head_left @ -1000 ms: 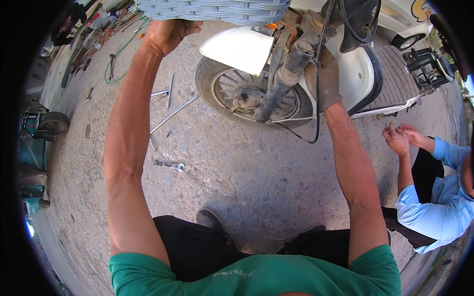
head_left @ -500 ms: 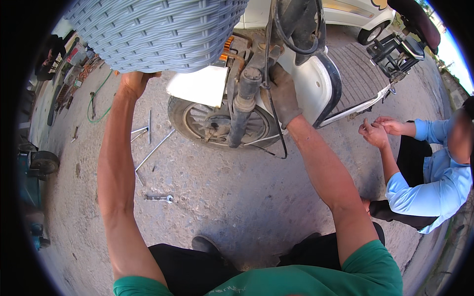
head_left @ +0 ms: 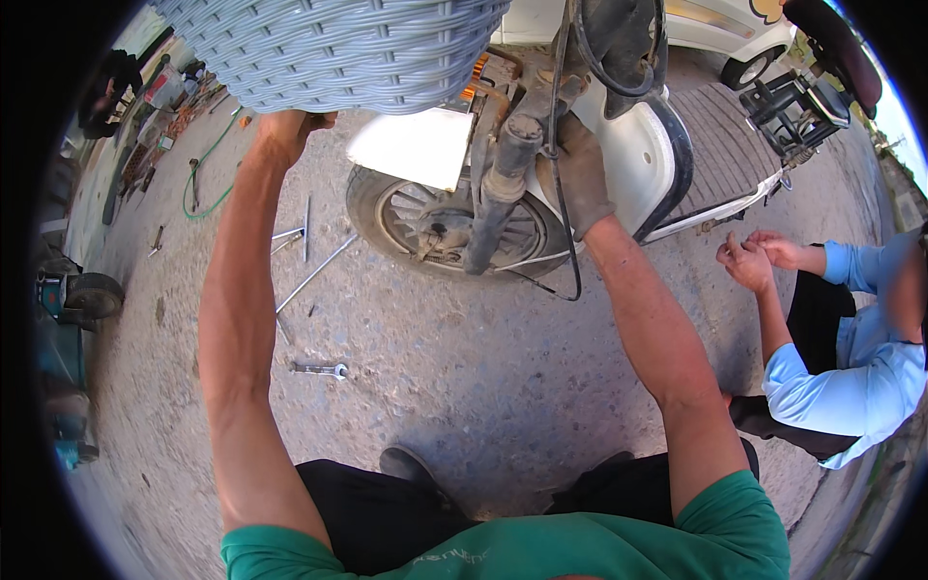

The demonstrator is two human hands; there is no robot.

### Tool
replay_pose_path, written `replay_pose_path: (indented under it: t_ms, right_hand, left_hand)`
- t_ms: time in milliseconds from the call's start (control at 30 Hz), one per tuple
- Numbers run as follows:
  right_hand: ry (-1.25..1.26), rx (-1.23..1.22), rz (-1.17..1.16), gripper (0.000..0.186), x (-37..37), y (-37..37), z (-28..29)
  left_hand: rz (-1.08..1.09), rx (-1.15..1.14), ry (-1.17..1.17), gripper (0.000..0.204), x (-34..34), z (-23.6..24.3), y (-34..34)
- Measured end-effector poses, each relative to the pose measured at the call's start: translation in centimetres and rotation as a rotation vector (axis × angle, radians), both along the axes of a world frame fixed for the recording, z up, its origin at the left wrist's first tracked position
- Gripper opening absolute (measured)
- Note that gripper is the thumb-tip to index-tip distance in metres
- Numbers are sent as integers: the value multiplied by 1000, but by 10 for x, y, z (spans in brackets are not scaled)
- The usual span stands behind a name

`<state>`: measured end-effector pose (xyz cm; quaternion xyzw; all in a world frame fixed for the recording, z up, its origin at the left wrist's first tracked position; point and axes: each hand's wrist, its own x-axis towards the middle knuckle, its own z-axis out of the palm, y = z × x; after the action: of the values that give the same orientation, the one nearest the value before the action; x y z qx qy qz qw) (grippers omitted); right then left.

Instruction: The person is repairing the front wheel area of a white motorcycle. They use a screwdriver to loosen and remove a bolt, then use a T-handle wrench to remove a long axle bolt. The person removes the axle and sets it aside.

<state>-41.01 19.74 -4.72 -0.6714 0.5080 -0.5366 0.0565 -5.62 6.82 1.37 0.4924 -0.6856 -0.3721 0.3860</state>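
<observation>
My left hand (head_left: 290, 130), bare, is closed on the underside of a pale blue woven basket (head_left: 333, 53) at the top. My right hand (head_left: 580, 184), in a dark grey glove, reaches behind the dark front fork (head_left: 503, 184) of a white scooter, beside a hanging black cable (head_left: 575, 266). Its fingers are curled, and what they grip is hidden. The scooter's spoked front wheel (head_left: 377, 208) rests on the ground below a white fender (head_left: 406, 145). To its right are the white front shield (head_left: 646, 155) and grooved footboard (head_left: 715, 145).
A co-worker in blue (head_left: 851, 377) crouches at right, hands together (head_left: 749, 256). A wrench (head_left: 319, 370), long metal tools (head_left: 319, 271) and a green hose (head_left: 203, 213) lie on the concrete at left. A wheeled teal machine (head_left: 58, 338) stands far left; a white car (head_left: 715, 29) is behind.
The view shifted down-left, then slightly back, so more of the basket shows than a second ago. Both my hands stay at the basket and fork; the co-worker's hands remain together.
</observation>
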Motion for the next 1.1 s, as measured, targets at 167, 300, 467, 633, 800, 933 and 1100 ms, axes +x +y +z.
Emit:
replay_pose_path:
  t_ms: [167,300,467,633,800,933,1100]
  right_hand:
    - [-90,18,66,14,0,-2,1]
    - [-87,42,56,15,0,0,2]
    - [-82,36,47,16,2,2,4]
    - [-194,81,110,18,4,0,3]
    - [-170,102,97,19,1,-1,2]
    - [-46,11,58,17,0,-2,1]
    - [-80,31,88,12,-2,-2,0]
  left_hand:
    - [17,107,727,32,-24,2,13]
    - [-59,123,863,28,-31,6,24]
    - [-83,126,452,31,-12,6,10]
    - [15,87,764,30,-25,3,16]
    - [-1,227,700,33,-26,15,24]
    - [184,172,378,37,-25,7,11]
    - [-62,71,778,35,-22,-7,6]
